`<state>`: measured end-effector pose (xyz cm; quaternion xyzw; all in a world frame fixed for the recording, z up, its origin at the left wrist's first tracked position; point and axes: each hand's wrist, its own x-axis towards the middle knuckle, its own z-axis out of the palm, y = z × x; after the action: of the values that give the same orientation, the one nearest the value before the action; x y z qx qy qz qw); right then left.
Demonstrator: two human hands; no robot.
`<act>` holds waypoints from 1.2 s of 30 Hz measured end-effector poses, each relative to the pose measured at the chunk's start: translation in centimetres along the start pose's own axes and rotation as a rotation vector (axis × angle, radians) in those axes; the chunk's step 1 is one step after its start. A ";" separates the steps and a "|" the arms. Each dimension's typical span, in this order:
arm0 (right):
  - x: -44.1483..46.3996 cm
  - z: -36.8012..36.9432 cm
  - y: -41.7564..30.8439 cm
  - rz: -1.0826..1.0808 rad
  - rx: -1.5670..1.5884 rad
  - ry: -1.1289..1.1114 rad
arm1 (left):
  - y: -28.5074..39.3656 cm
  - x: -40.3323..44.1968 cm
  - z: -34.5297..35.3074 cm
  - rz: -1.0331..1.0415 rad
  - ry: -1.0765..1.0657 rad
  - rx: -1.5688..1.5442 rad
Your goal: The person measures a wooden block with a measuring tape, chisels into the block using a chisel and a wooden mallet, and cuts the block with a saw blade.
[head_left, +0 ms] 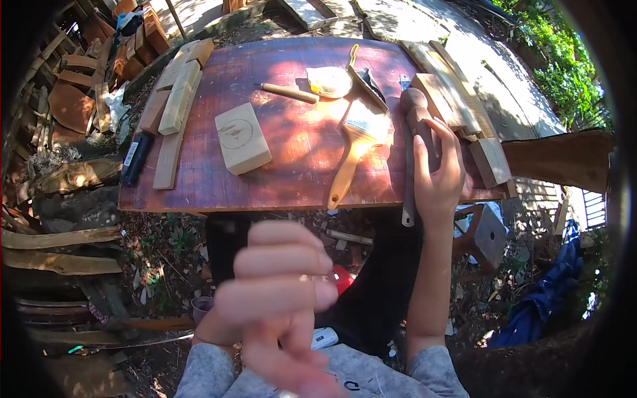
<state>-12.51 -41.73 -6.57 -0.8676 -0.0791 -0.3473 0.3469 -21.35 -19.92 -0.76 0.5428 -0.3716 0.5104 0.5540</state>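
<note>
My left hand (282, 298) is raised close to the camera, blurred, with its fingers curled in; nothing shows in it. On the right side of the table, my right hand (439, 176) has its thumb and fingers around a dark turned wooden mallet (415, 106) with a rounded end. Beside it lies a long metal strip (408, 192) with a hole, overhanging the front edge. A paintbrush (352, 159) with a wooden handle lies left of that. Further left sits a pale wooden block (243, 139) with a round pencil-like mark on its face.
The reddish table (292, 189) also holds a wooden stick (290, 93), a pale roundish item (330, 81) and a dark-bladed tool (369, 86). Wood pieces line its left (178, 99) and right (451, 99) sides. A dark, labelled object (136, 159) lies at the left corner.
</note>
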 end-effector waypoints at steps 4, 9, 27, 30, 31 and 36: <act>0.0 0.6 -0.5 -0.038 -0.118 0.038 | 8.2 -0.7 -0.9 -0.256 -0.005 -0.133; 3.2 0.6 -6.5 -0.203 -0.028 -0.107 | 7.4 0.0 -1.3 -0.254 -0.051 0.124; -6.1 -5.0 -8.5 0.321 -0.341 -0.391 | -6.6 -1.3 -9.5 -0.665 -0.525 1.090; -6.2 -5.5 -8.2 0.371 -0.240 -0.393 | -6.8 -1.2 -9.5 -0.703 -0.505 1.056; -6.1 -5.7 -8.2 0.410 -0.157 -0.414 | -6.8 -1.0 -9.7 -0.712 -0.500 0.990; -6.5 -6.1 -7.1 0.616 0.561 -0.446 | -6.8 -0.1 -11.1 -0.752 -0.475 0.793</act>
<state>-23.41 -39.75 -3.81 -0.7770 0.0185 0.0015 0.6292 -16.40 -8.32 -3.86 0.9017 -0.0488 0.2438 0.3536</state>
